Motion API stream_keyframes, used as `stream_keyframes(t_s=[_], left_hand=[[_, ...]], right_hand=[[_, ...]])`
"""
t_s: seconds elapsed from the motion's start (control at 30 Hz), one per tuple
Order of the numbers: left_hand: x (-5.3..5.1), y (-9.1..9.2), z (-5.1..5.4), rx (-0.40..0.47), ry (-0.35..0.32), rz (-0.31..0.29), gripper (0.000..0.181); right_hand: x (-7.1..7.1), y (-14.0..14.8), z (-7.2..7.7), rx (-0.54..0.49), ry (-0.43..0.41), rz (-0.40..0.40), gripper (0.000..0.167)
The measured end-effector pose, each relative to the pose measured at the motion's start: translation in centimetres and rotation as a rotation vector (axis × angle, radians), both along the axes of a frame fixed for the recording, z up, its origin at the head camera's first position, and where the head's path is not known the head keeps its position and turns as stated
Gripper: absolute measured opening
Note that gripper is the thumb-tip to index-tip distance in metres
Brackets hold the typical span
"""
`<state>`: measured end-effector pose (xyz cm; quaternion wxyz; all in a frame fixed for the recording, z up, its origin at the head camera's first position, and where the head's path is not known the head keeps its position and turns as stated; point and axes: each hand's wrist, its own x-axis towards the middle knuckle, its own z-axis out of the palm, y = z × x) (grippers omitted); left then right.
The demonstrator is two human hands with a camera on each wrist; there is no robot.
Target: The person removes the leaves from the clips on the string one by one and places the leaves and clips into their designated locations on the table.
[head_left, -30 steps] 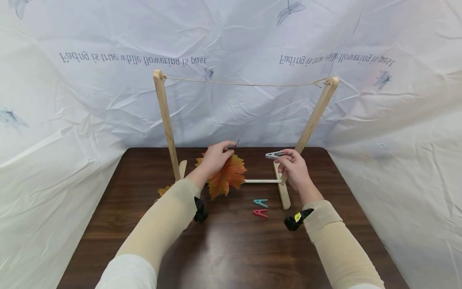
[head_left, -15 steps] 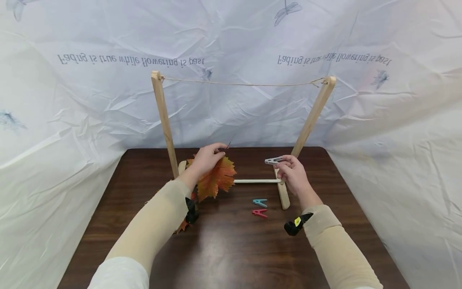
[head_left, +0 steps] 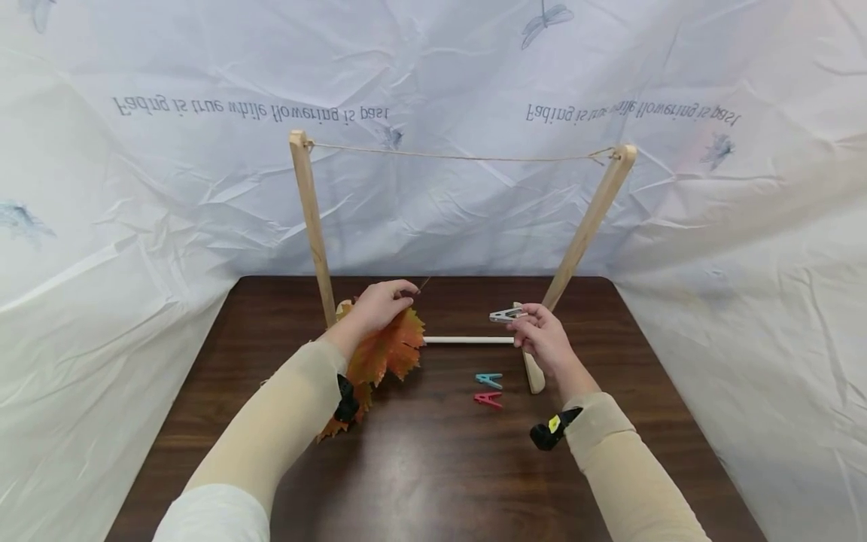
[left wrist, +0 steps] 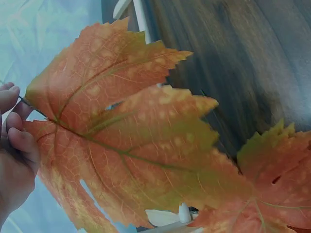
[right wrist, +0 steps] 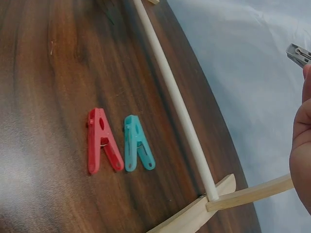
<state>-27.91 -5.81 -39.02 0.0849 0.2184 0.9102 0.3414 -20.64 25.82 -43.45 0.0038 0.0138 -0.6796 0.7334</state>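
My left hand [head_left: 381, 307] pinches the thin stem of an orange and green maple leaf [left wrist: 126, 131], which hangs below the fingers above the table. Another similar leaf [left wrist: 277, 194] shows beneath it in the left wrist view, partly hidden by the left arm in the head view. In my right hand [head_left: 547, 342] a grey clothespin [head_left: 505, 315] is pinched by its handle end, its tip pointing left. A twine line [head_left: 447, 157] runs between two wooden posts behind and above both hands. Nothing hangs on it.
On the dark wooden table [head_left: 433, 467] lie a teal clothespin [head_left: 488, 380] and a red clothespin [head_left: 488, 400], side by side. The frame's left post [head_left: 314, 226], right post [head_left: 589, 226] and white crossbar [head_left: 467, 340] stand at the back. White sheeting hangs behind.
My left hand has moved left and slightly down with the leaf. The right hand has lowered a little and shifted slightly left, still holding the grey clothespin.
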Motion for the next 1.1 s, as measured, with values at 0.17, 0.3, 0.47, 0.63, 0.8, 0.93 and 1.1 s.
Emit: stream_keyframes(t_s=[0.17, 0.3, 0.47, 0.63, 0.8, 0.93, 1.1], left_hand=[[0.1, -0.7, -0.7, -0.046, -0.047, -0.038, 0.024], [0.1, -1.3, -1.4, -0.068, -0.076, -0.067, 0.024], [0.3, -2.1, -2.3, -0.086, -0.122, -0.087, 0.024], [0.5, -3.0, -3.2, -0.121, -0.132, -0.121, 0.025], [0.6, -4.0, -4.1, -0.159, -0.137, -0.131, 0.023], [0.7, -4.5, -4.9, -0.196, -0.142, -0.132, 0.024], [0.6, -5.1, -5.9, -0.258, -0.127, -0.146, 0.024]], right_hand=[[0.2, -0.1, -0.7, -0.014, -0.007, 0.005, 0.023], [0.4, -0.4, -1.3, -0.019, -0.017, 0.008, 0.025], [0.6, -0.7, -2.1, -0.027, -0.043, 0.027, 0.026], [1.1, -0.7, -3.1, -0.002, -0.07, 0.041, 0.026], [1.6, -0.8, -4.1, 0.011, -0.107, 0.05, 0.027], [1.9, -0.8, -4.8, 0.007, -0.13, 0.048, 0.026], [2.2, -0.9, -5.5, 0.042, -0.136, 0.056, 0.028]])
